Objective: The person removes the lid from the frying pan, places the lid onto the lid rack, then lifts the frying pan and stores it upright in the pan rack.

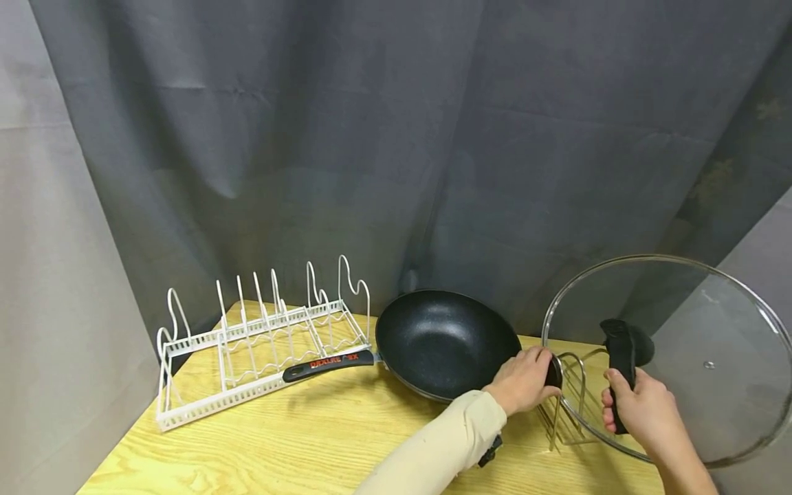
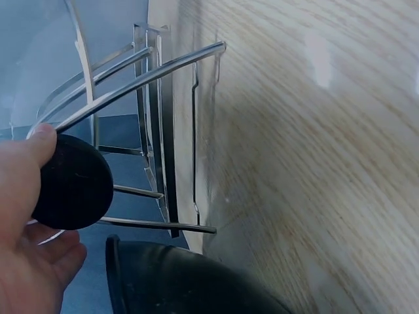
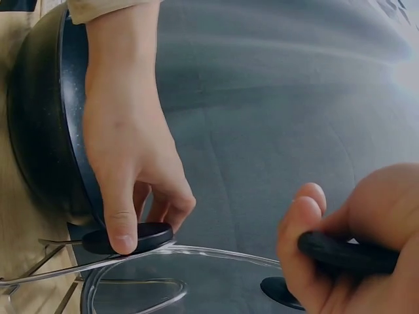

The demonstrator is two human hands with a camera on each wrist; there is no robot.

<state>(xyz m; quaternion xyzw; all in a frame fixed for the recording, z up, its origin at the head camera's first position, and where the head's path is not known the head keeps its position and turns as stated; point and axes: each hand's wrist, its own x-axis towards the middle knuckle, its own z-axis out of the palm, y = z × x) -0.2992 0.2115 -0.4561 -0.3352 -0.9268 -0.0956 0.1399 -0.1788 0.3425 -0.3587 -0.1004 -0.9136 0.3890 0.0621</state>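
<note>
A large clear glass lid (image 1: pixel 687 295) with a metal rim is raised at the right, tilted up on its side. My right hand (image 1: pixel 646 409) grips its upright black handle (image 1: pixel 622 357), fingers wrapped round it. My left hand (image 1: pixel 522 379) reaches past the wok and holds a round black knob (image 2: pixel 75 183) between thumb and fingers. This knob sits right at the upper wires of a metal wire rack (image 1: pixel 581 402), and the lid's rim overlaps the rack in the head view. A black wok (image 1: pixel 442 344) rests on the table beside my left hand.
A white wire pan rack (image 1: pixel 223 399) stands at the left of the wooden table (image 1: pixel 297 447). The wok's long black handle (image 1: pixel 328 366) overlaps its front rail. Behind the table hangs a grey curtain (image 1: pixel 371 158).
</note>
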